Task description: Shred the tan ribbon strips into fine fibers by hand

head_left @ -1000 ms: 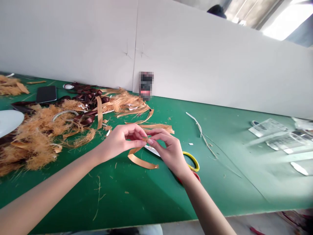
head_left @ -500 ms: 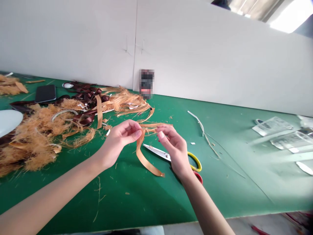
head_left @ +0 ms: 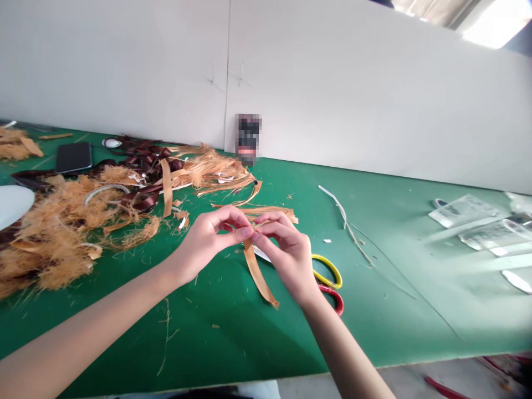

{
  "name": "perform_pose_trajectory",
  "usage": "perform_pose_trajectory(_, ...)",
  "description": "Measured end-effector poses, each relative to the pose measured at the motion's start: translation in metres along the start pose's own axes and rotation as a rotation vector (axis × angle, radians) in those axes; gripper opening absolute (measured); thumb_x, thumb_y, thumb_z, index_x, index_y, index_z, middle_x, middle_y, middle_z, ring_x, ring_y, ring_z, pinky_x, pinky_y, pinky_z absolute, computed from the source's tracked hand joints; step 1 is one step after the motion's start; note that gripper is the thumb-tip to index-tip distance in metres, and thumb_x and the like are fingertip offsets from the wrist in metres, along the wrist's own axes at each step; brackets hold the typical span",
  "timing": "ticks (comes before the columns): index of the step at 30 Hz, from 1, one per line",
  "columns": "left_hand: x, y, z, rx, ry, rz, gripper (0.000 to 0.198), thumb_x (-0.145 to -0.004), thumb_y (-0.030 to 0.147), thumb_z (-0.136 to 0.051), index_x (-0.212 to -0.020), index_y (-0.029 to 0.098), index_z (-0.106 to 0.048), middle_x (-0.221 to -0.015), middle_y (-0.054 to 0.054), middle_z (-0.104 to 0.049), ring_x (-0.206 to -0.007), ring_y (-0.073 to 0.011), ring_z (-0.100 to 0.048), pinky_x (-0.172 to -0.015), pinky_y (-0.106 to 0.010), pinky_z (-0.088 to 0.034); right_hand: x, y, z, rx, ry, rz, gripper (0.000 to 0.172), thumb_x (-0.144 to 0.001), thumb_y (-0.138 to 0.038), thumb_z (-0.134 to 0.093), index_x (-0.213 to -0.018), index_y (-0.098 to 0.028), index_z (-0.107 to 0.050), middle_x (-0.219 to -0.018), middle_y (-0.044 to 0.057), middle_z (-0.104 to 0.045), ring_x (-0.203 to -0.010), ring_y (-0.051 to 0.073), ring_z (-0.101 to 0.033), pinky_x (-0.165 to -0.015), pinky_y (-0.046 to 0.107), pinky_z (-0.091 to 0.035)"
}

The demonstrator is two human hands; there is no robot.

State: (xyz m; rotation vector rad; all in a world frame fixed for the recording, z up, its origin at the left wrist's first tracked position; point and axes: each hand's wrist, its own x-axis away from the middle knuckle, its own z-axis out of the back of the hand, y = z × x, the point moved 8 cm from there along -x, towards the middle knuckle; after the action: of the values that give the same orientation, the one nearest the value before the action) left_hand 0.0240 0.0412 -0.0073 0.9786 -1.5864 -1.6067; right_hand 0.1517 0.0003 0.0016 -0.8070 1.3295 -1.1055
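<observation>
My left hand (head_left: 210,238) and my right hand (head_left: 286,249) meet above the green mat, their fingertips pinching a narrow tan ribbon (head_left: 257,274) from both sides. The pinched part is mostly hidden by my fingers. The ribbon's tail hangs down and to the right, ending near my right wrist. Under my right hand lie a pair of scissors (head_left: 326,271) with yellow and red handles. Only the tip of their steel blades shows, and my hand hides the rest.
Frayed tan fibres (head_left: 54,233) and dark brown ribbons (head_left: 143,199) are heaped to the left, with a black phone (head_left: 73,157) and a white plate (head_left: 12,205) beyond. Clear plastic packets (head_left: 463,210) lie at right. A white wall (head_left: 332,83) bounds the mat's far edge.
My hands have moved back together over the past half second, and their fingertips now pinch the ribbon. The ribbon's tail hangs more steeply, and the scissors are more covered by my right hand.
</observation>
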Motion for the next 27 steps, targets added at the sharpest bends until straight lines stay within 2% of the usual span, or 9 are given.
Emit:
perform_pose_trajectory(2,0.000,0.002,-0.003,-0.021,-0.023,-0.010,0.014,-0.082,0.028,-0.067,-0.073,0.020,-0.060,-0.079,0.003,-0.054,-0.078,-0.0128,-0.050,-0.072,-0.024,-0.038,0.001,0.000,-0.001,-0.007,-0.011,-0.013,0.006,-0.080,-0.022,-0.069,-0.074,-0.021,-0.070,-0.097,0.003,-0.058,-0.090,0.015,-0.057,-0.075,0.028,-0.046)
perform_pose_trajectory(4,0.000,-0.002,-0.006,0.057,-0.034,0.025,0.015,-0.083,0.026,-0.065,-0.071,0.020,-0.057,-0.078,0.003,-0.052,-0.076,-0.0120,-0.047,-0.070,-0.023,-0.037,0.002,0.002,-0.003,-0.041,-0.034,-0.038,0.007,-0.081,-0.022,-0.067,-0.074,-0.021,-0.069,-0.098,0.003,-0.056,-0.091,0.014,-0.056,-0.074,0.027,-0.046)
perform_pose_trajectory(10,0.004,-0.020,-0.022,0.533,-0.087,0.210,0.016,-0.077,0.023,-0.071,-0.071,0.019,-0.057,-0.077,0.003,-0.049,-0.079,-0.0111,-0.047,-0.073,-0.020,-0.039,0.004,0.002,-0.010,-0.222,-0.052,-0.076,0.008,-0.081,-0.019,-0.067,-0.073,-0.022,-0.068,-0.101,0.002,-0.051,-0.097,0.013,-0.054,-0.082,0.025,-0.046)
perform_pose_trajectory(13,0.005,-0.020,-0.026,0.658,-0.101,0.251,0.015,-0.075,0.025,-0.074,-0.072,0.019,-0.060,-0.080,0.003,-0.052,-0.078,-0.0106,-0.051,-0.072,-0.020,-0.042,0.004,0.003,-0.010,-0.273,-0.026,-0.088,0.010,-0.081,-0.018,-0.066,-0.072,-0.023,-0.068,-0.101,0.001,-0.052,-0.099,0.013,-0.053,-0.085,0.025,-0.045)
perform_pose_trajectory(16,0.003,-0.014,-0.021,0.590,-0.075,0.213,0.012,-0.075,0.023,-0.074,-0.078,0.021,-0.063,-0.084,0.003,-0.056,-0.078,-0.0107,-0.054,-0.072,-0.021,-0.044,0.005,0.007,-0.006,-0.290,0.018,-0.114,0.011,-0.080,-0.020,-0.066,-0.070,-0.023,-0.068,-0.100,0.001,-0.053,-0.101,0.014,-0.053,-0.087,0.026,-0.046)
perform_pose_trajectory(19,0.002,-0.009,-0.012,0.374,-0.020,0.135,0.023,-0.069,0.017,-0.078,-0.086,0.022,-0.063,-0.081,0.004,-0.058,-0.079,-0.0116,-0.057,-0.073,-0.023,-0.046,0.006,0.012,-0.004,-0.301,0.039,-0.143,0.010,-0.079,-0.023,-0.067,-0.069,-0.023,-0.067,-0.097,0.002,-0.053,-0.099,0.016,-0.054,-0.085,0.027,-0.047)
perform_pose_trajectory(22,0.002,-0.012,-0.009,0.245,0.004,0.119,0.031,-0.067,0.017,-0.080,-0.093,0.022,-0.062,-0.080,0.003,-0.062,-0.080,-0.0132,-0.060,-0.075,-0.026,-0.049,0.006,0.014,-0.005,-0.294,0.034,-0.179,0.007,-0.079,-0.027,-0.068,-0.074,-0.022,-0.067,-0.094,0.002,-0.054,-0.096,0.015,-0.055,-0.084,0.028,-0.047)
perform_pose_trajectory(25,0.002,-0.016,-0.009,0.222,-0.015,0.140,0.031,-0.068,0.017,-0.079,-0.095,0.021,-0.062,-0.085,0.001,-0.065,-0.082,-0.0143,-0.062,-0.077,-0.028,-0.049,0.002,0.010,0.000,-0.140,0.056,-0.151,0.010,-0.078,-0.030,-0.069,-0.074,-0.021,-0.067,-0.091,0.002,-0.056,-0.090,0.015,-0.057,-0.079,0.027,-0.048)
perform_pose_trajectory(27,0.002,-0.016,-0.006,0.200,0.001,0.132,0.030,-0.068,0.017,-0.078,-0.095,0.020,-0.063,-0.084,0.001,-0.063,-0.082,-0.0140,-0.060,-0.076,-0.027,-0.050,-0.002,0.006,0.011,0.010,0.112,-0.119,0.018,-0.084,-0.035,-0.062,-0.076,-0.020,-0.067,-0.089,0.003,-0.058,-0.084,0.014,-0.057,-0.075,0.027,-0.048)
